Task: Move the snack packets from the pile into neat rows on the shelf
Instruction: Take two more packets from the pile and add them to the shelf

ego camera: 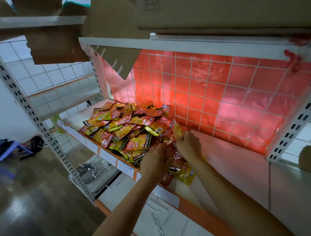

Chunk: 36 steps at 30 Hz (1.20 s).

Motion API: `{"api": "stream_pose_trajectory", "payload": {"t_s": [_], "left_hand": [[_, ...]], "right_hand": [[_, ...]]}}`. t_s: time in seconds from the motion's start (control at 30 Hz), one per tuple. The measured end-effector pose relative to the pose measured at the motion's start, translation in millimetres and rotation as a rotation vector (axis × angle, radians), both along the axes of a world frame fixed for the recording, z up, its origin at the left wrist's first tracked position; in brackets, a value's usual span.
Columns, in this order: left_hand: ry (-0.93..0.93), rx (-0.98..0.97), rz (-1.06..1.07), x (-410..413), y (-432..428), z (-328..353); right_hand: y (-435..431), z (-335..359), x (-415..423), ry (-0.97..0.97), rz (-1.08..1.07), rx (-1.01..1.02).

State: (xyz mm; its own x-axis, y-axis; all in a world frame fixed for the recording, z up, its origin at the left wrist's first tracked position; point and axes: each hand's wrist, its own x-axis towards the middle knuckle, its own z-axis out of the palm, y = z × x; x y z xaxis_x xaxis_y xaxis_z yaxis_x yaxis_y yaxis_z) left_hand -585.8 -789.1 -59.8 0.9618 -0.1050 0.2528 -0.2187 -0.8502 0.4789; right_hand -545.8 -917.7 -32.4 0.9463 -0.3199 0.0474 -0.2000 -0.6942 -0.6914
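My bare forearms reach in from the bottom edge onto the white metal shelf with the orange front lip (242, 167). A few loose yellow and red packets (186, 177) lie flat on the board under my wrists. My left hand (154, 161) is knuckles-up at the near right end of the heap, its fingers curled down into a bunch of packets (174, 168) with the thumb pressed against them. My right hand (189, 146) is just beside it, close enough to touch. It is clamped round a yellow-and-red foil packet (178, 133) that sticks up nearly upright above my fingertips.

Beyond my hands, the pile of glossy yellow, red and black snack packets (126, 126) spreads leftward and back across the same shelf. They are jumbled and overlapping, and none stand in rows. To the right of my arms the board is bare.

Down to the left, on a lower level, sits a clear plastic box holding steel bowls (89, 170).

Behind the pile rises the white wire grid back panel (203, 90), with a red plastic sheet (184, 102) glowing through it. Overhead rests a brown cardboard box (217, 8).
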Motion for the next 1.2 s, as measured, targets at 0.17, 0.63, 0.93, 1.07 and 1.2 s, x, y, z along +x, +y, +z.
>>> {"api": "stream_pose_trajectory", "payload": {"t_s": [0.17,0.63,0.93,1.07,1.2], "left_hand": [[0.11,-0.337,0.028,0.4,-23.7,6.0],[0.429,-0.846,-0.121,-49.0,-184.0,14.8],[0.573,-0.744,-0.317,-147.8,-303.4,9.9],[0.64,-0.742,-0.42,-207.7,-355.2,21.1],[0.684,-0.743,-0.495,-265.6,-404.4,24.0]], "right_hand": [[-43.1,-3.8,-20.1,-0.087,-0.152,0.194],[-185.6,-12.4,-138.6,-0.151,-0.388,0.552],[-293.2,-17.3,-273.1,-0.176,-0.545,0.573],[-339.4,-16.8,-335.8,-0.197,-0.58,0.572],[-382.2,-18.3,-399.6,-0.247,-0.665,0.499]]}}
